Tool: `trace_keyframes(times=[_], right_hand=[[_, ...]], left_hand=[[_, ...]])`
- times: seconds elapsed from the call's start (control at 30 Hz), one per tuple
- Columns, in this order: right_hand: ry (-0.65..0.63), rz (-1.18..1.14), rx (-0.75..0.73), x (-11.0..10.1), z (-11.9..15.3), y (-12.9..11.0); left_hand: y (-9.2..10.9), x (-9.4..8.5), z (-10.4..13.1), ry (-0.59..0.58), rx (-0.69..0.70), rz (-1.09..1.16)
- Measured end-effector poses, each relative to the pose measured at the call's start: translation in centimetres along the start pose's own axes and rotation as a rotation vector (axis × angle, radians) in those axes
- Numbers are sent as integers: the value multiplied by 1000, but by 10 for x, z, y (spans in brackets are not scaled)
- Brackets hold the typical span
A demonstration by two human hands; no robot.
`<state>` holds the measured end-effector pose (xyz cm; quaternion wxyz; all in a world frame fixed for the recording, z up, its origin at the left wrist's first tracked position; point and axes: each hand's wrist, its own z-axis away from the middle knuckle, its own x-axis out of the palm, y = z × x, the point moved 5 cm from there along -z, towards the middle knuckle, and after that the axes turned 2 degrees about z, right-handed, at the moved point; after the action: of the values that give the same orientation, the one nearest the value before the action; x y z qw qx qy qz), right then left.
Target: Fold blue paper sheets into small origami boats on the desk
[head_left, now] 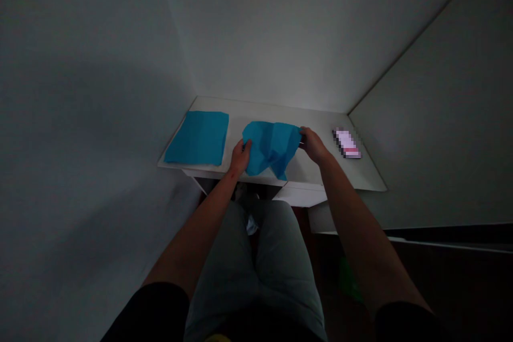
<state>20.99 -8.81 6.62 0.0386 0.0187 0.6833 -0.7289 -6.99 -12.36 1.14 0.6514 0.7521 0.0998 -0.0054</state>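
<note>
A thin blue cloth [267, 144] hangs creased between my two hands, just over the white desk top [316, 172]. My left hand [240, 157] pinches its left edge, thumb on top. At the upper right corner, my right hand [313, 144] grips the cloth with closed fingers, partly hidden behind it. The lower edge of the cloth droops in an uneven point near the desk's front edge. To the left of my left hand, a flat stack of blue cloth [198, 138] lies squared on the desk; I cannot tell how many layers it has.
A phone with a lit, blurred screen [347, 143] lies at the desk's right side. Walls close in the desk at the back and on both sides. Below the front edge is a drawer front [300, 194], with my legs [256, 267] in front of the desk.
</note>
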Motion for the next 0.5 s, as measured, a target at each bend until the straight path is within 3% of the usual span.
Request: trace_keyframes(times=[0.27,0.5], right_hand=[[303,116,63,-43,5,32],[457,575,122,-98,3,31]], left_hand=[[0,3,2,-17,-8,-90],[7,-1,-11,-182,84,-393]])
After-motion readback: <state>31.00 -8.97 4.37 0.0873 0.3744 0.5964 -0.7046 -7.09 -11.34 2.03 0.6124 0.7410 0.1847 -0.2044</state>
